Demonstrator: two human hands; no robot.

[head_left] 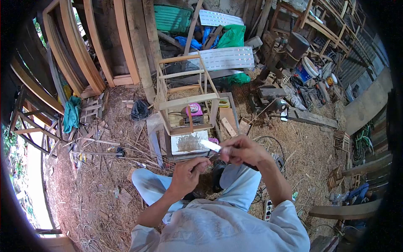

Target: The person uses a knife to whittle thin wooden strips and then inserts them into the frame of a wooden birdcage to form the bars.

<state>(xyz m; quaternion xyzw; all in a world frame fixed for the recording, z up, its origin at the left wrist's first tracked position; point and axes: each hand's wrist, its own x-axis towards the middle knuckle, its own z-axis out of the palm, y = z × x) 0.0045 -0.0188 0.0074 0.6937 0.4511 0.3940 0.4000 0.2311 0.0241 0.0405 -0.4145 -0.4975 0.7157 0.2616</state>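
Observation:
My right hand (240,151) is closed around the handle of a knife (210,145), its pale blade pointing left over a white board (189,143) with a grey-brown smear. Lower and to the left, my left hand (187,175) has its fingers curled and pressed together; anything between them is too small to make out. Just beyond the board stands a wooden chair frame (189,101), and a pink tape measure (194,110) shows through it. The two hands are apart.
Curved wooden frames (77,46) lean at the upper left. A machine (273,92) stands at the right, with a plank (312,118) beside it. A power strip (268,210) lies near my right elbow. Wood shavings and offcuts cover the floor.

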